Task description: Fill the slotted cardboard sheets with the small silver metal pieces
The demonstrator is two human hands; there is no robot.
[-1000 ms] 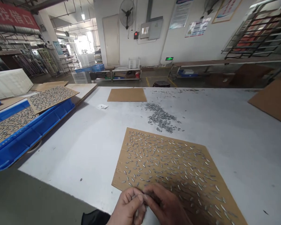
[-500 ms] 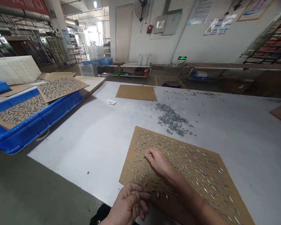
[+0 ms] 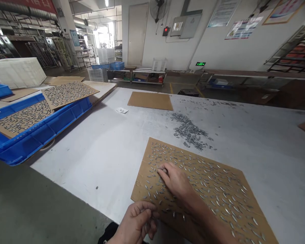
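Observation:
Rows of small silvery, leaf-shaped metal pieces cover a brown cardboard sheet on the table in front of me. Over the sheet's left part, my right hand is low, thumb and index finger pinched at one of these pieces; the fingertips partly hide it. My left hand hovers by the sheet's near left corner, palm turned up and fingers curled. What lies inside the left fingers, if anything, is hidden. Beyond the sheet spreads a loose pile of the same metal pieces.
A bare cardboard sheet lies at the table's far side, near a small white paper. At left, a blue crate carries cardboard sheets covered with pieces. One stray piece rests near the table's front edge.
The view has shifted slightly. My right hand stays pinched at nearly the same spot on the sheet. My left fingers have curled in a little more.

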